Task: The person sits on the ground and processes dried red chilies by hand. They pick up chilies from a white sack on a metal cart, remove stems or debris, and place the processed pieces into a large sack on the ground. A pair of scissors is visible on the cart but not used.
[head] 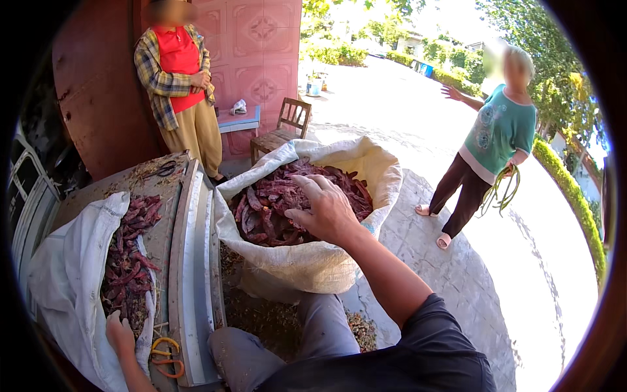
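My right hand (325,208) is over the dried red chili peppers (267,215) that fill a large upright woven sack (299,264). Its fingers are spread, and nothing shows in its grasp. To the left, a second white woven sack (73,274) lies on its side on a worn platform (161,215), its mouth spilling more dried chilies (130,264). At the lower end of that mouth is my left hand (120,333), against the peppers and the sack's edge. Its fingertips are partly hidden, so whether it grips anything is unclear.
Orange-handled scissors (166,357) and black-handled scissors (165,169) lie on the platform. A person in a plaid shirt (156,73) stands beyond it. Right, another person (499,132) holds green strips (502,191). A wooden chair (281,130) stands behind the full sack. Debris (362,330) litters the ground.
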A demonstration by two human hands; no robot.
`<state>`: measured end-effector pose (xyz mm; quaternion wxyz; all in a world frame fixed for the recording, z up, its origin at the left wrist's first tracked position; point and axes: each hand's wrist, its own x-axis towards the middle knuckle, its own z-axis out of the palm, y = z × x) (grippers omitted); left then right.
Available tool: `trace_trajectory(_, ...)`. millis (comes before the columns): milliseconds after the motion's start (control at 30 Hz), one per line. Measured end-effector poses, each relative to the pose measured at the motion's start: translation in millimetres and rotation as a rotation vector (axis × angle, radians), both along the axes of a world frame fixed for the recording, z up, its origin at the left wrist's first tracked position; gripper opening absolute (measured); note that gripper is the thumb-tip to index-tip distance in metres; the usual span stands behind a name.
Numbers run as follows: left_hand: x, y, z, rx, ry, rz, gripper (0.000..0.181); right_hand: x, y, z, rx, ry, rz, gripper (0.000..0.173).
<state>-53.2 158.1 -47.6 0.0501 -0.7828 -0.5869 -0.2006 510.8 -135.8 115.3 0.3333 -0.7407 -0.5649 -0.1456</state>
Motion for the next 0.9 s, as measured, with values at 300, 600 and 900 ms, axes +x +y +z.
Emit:
trace_trajectory(300,-8,-7,3,0.113,0.092,0.015,0.030,-59,-21,-49,0.161,0.329,0.352,0.030)
trace_trajectory(600,12,-39,48,0.063,-0.247,-0.195,0.037,-81,-29,-50,0.119,0.408,0.476,0.024)
trace_trajectory(900,-77,16,-40,0.195,-0.341,0.053,0.036,-117,-20,-67,0.000,0.350,0.590,0.027)
